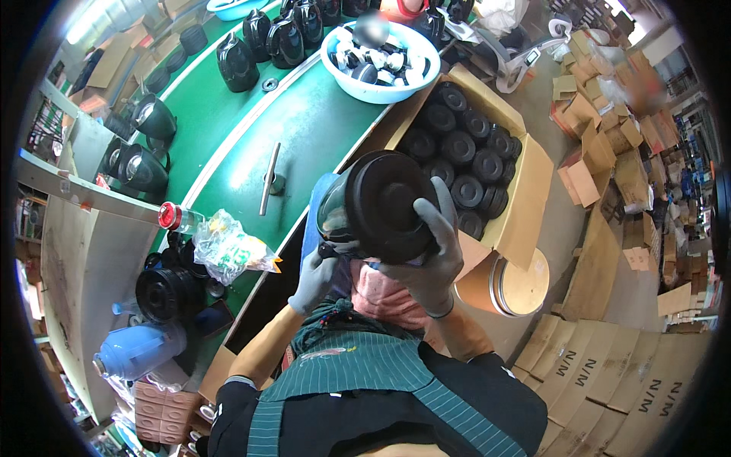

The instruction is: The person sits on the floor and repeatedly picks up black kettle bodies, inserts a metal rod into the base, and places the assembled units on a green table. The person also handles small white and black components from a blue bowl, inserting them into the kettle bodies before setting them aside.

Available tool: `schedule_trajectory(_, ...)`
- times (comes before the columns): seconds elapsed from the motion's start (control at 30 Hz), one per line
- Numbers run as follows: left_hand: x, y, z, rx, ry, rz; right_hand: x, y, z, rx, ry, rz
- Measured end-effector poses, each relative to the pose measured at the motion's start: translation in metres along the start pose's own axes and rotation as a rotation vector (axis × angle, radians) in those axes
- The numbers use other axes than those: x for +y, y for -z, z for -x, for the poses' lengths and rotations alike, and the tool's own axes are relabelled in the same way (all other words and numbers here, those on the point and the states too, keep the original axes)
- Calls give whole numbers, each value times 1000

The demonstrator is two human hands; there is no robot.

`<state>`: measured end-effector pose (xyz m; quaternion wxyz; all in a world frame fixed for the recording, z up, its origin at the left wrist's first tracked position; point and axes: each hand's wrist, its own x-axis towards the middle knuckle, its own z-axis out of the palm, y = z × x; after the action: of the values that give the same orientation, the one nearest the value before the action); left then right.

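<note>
Above my lap I hold a black jug [392,206], tilted so that its broad round black end faces up toward me. My right hand [430,263], in a grey glove, is wrapped round the edge of that round end, with the fingers spread over it. My left hand [314,280], gloved too, is closed on the jug's lower left side, where a small black knob-like part shows by the thumb. Just right of the jug, an open cardboard box [525,221] holds many round black parts [457,146] standing close together.
A green workbench [320,99] carries a metal T-shaped bar [269,179], a plastic bag [228,244], a red-lidded jar [179,218] and several black jugs [285,42]. A light blue tub [381,93] holds black and white parts. Cartons [609,373] and a round drum [525,282] stand right.
</note>
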<state>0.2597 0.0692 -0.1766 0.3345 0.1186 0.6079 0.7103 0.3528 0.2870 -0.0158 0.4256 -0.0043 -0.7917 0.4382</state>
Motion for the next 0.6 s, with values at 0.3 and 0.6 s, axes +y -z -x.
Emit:
schedule_trajectory(0.3, 77, 5, -2, 239, -420, -194, 52, -48, 10, 99, -958, -843)
schedule_trajectory(0.6, 183, 177, -99, 915, -654, -1045, 175, -68, 43, -394, -1239, -1301)
